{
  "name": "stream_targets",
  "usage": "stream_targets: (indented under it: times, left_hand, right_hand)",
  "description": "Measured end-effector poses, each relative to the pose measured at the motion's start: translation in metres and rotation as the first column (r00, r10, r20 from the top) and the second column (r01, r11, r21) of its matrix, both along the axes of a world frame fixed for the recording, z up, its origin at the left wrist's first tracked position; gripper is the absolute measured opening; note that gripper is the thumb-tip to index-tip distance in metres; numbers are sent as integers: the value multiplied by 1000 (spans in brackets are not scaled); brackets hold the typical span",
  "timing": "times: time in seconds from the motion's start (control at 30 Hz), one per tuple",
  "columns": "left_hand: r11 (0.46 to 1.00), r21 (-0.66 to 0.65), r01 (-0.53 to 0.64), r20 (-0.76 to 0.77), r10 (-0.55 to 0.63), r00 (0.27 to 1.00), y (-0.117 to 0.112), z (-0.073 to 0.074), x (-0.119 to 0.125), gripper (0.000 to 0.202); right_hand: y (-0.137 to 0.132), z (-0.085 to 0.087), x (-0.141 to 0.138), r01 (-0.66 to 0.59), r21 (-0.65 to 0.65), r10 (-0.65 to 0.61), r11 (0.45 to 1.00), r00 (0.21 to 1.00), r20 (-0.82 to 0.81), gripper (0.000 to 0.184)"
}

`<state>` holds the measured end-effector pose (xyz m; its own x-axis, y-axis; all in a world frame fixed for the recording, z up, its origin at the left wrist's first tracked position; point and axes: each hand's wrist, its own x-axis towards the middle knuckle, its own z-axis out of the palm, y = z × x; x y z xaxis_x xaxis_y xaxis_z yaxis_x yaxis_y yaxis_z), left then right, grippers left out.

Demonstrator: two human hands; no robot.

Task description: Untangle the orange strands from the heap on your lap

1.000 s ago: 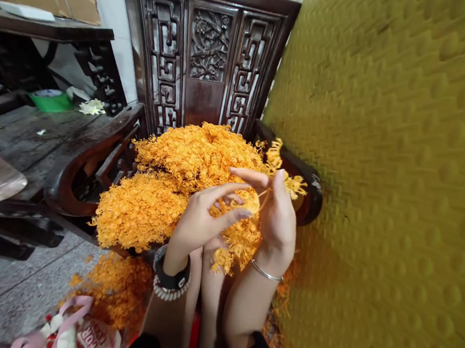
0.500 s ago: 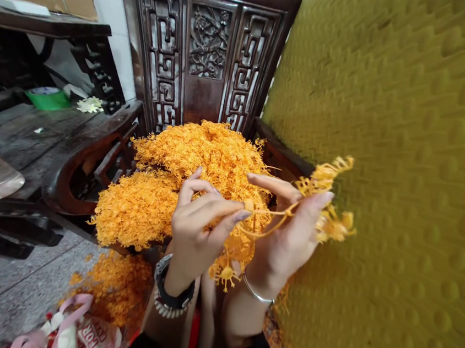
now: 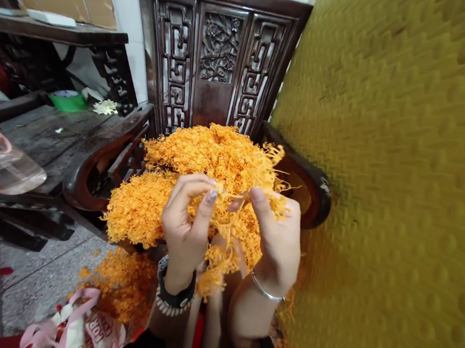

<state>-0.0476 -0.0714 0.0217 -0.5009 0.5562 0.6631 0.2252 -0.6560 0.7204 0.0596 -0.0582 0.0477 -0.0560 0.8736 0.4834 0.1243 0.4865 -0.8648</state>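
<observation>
My two bare hands meet in front of me, above my knees, working on a thin orange strand (image 3: 236, 196). My left hand (image 3: 188, 222) has its thumb and fingers pinched together on the strand's left end, a small rounded tip. My right hand (image 3: 282, 237) is closed on the stems at the other end, thumb on the near side; frilly orange tufts (image 3: 273, 159) stick out past its fingers on the far side. The strand runs between the two grips. Nearer to me, between my wrists, an orange clump (image 3: 217, 269) hangs down; whether it joins the strand I cannot tell.

Work on this one piece looks under way rather than done, since both hands are on it. Beyond them, a large heap of orange pieces (image 3: 214, 147) fills the seat of a carved dark wooden chair (image 3: 211, 105), bulging toward the left arm. On the floor, near and to the left, lies a second orange scatter (image 3: 123, 281), darker and looser. Plenty of material lies about, then, but nothing tells me which of these pieces have been handled and which have not.
</observation>
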Motion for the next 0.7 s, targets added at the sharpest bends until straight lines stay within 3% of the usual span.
stream_targets:
  times: [0.1,0.2,0.3,0.37,0.47,0.57,0.7]
  left_hand:
    - [987,-84,137,106,-128,986,2,-3,1,13]
    - [953,-129,274,172,-250,953,2,-7,-3,20]
    - [843,-228,487,21,-496,868,4,-10,-10,27]
    - [753,-371,543,-85,-610,788,5,-10,-14,27]
    - [728,-457,511,-123,-621,774,4,-9,-18,32]
    - [730,-389,561,-45,-624,780,0,-9,-21,38]
    - [711,-299,637,75,-648,758,-8,-10,-20,40]
  right_hand:
    - [7,0,-2,151,19,-151,988,988,-20,48]
    - [9,-3,-3,203,23,-203,979,979,-22,52]
    - [12,-7,-5,183,18,-181,983,980,-77,51]
    - [15,-9,-6,178,22,-173,984,973,-154,51]
    - [17,-10,-6,258,48,-238,965,937,-254,51]
    - [12,-9,-6,366,91,-327,926,899,-291,51]
    - [4,-5,-20,405,164,-308,899,854,-420,52]
